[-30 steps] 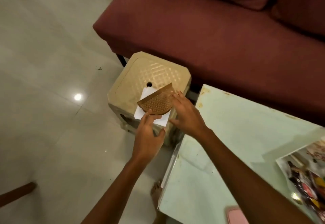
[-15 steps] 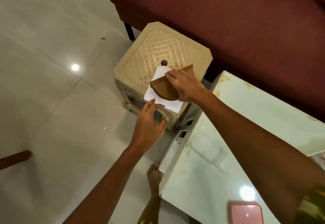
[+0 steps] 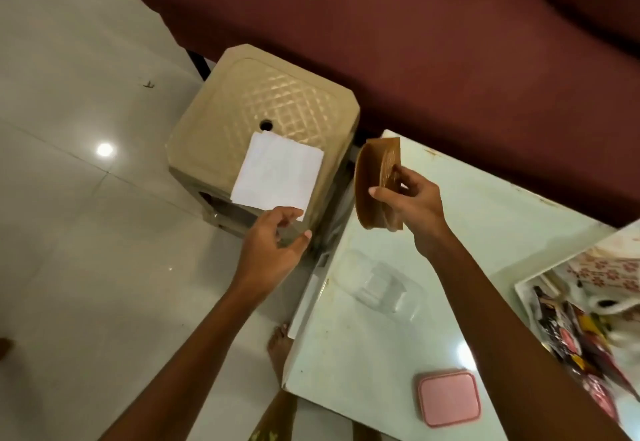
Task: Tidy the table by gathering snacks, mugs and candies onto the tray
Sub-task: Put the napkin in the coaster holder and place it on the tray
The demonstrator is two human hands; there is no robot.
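My right hand (image 3: pixel 412 201) grips a brown semicircular napkin holder (image 3: pixel 372 181), lifted and tilted above the left corner of the pale green table (image 3: pixel 485 219). A stack of white paper napkins (image 3: pixel 278 172) lies on the beige plastic stool (image 3: pixel 249 101). My left hand (image 3: pixel 270 250) reaches to the napkins' near edge, its fingertips touching the lower corner, fingers apart. At the right edge sits the white tray (image 3: pixel 519 288), filled with several snack packets (image 3: pixel 571 336) and a white mug (image 3: pixel 609 302).
A pink square box (image 3: pixel 449 399) rests near the table's front edge. A clear plastic blister pack (image 3: pixel 377 284) lies mid-table. A maroon sofa (image 3: pixel 415 42) runs behind stool and table. My bare foot (image 3: pixel 280 343) stands on the tiled floor by the table's corner.
My right hand has lifted the brown holder off the napkins and carried it right, over the table corner. The napkin stack is now uncovered, and my left hand has come up to its edge.
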